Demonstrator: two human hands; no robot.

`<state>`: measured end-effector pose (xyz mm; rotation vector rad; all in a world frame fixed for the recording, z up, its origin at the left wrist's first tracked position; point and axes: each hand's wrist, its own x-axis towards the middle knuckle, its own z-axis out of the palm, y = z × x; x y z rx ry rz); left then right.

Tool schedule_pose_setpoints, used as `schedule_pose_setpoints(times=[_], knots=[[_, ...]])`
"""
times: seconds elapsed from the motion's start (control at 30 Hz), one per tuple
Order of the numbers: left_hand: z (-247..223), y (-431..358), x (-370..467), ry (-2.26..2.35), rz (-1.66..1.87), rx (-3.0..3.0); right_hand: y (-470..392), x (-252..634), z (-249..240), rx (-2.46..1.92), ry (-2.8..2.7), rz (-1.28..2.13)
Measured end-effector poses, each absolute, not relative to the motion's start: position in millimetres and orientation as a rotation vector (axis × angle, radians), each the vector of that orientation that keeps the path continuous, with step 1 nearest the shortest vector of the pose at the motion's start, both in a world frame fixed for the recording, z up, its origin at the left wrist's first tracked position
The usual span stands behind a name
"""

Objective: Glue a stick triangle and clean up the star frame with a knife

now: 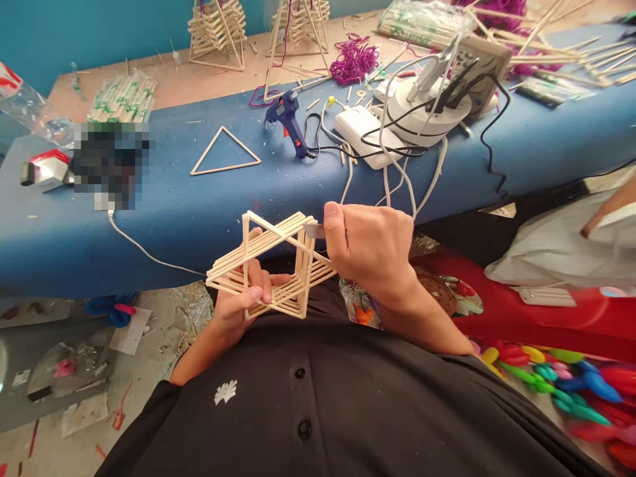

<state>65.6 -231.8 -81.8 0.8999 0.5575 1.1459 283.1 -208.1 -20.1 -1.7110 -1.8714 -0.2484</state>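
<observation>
Stacked wooden sticks form a star-shaped frame [285, 235] in front of my body, just off the table's front edge. My left hand [243, 295] grips its lower left part, thumb on the near side and some fingers inside the frame. A small flat metal blade [313, 230] sticks out from my closed right hand [370, 248], and its end meets the frame's upper right corner. The rest of what the right hand holds is hidden in the fist. Beyond the frame, a single stick triangle [225, 167] lies flat on the blue table [173, 218].
A blue glue gun [291, 122] and a white power strip [370, 132] with loose cables lie across the table. Purple yarn [354, 61] and stick structures [217, 33] stand farther back. Colourful balloons [561, 381] are at lower right.
</observation>
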Motion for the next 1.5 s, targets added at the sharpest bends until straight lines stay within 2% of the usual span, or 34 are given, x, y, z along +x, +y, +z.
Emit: schedule_pose_setpoints(times=[0.17, 0.3, 0.37, 0.5, 0.6, 0.73, 0.9, 1.0, 1.1, 1.33, 1.5], knots=[[-83.0, -233.3, 62.2, 0.572, 1.119, 0.859, -200.4, 288.1, -21.9, -1.786, -1.834, -0.296], [-81.2, -237.0, 55.1, 0.557, 1.0, 0.957, -181.4, 313.6, -15.7, -1.997, -1.553, -0.331], [-79.9, -237.8, 55.1, 0.572, 1.001, 0.958, -177.3, 326.9, -10.0, -1.949, -1.53, -0.171], [-78.1, -234.5, 62.3, 0.59, 1.043, 0.866, -188.2, 331.8, -3.9, -1.429, -1.795, 0.548], [-76.6, -230.0, 66.9, 0.572, 1.027, 0.821, -197.8, 321.6, -7.6, -1.241, -1.901, 0.912], [-76.7, -223.7, 69.9, 0.486, 1.006, 0.777, -199.3, 309.4, -19.3, -1.21, -1.816, 1.044], [-91.4, -223.7, 81.2, 0.421, 1.225, 0.703, -201.5, 291.7, -39.6, -1.236, -1.397, 1.077], [-100.5, -226.2, 86.0, 0.401, 1.305, 0.745, -205.8, 285.0, -48.3, -1.226, -1.328, 1.065], [-100.4, -226.6, 83.6, 0.399, 1.354, 0.767, -208.8, 290.2, -47.0, -1.211, -1.521, 0.968], [-90.6, -230.4, 76.2, 0.418, 1.418, 1.044, -215.1, 297.0, -15.4, -1.414, -1.8, 0.099], [-85.9, -237.8, 74.0, 0.441, 1.404, 1.165, -218.0, 278.0, -3.7, -1.512, -1.905, -0.063]])
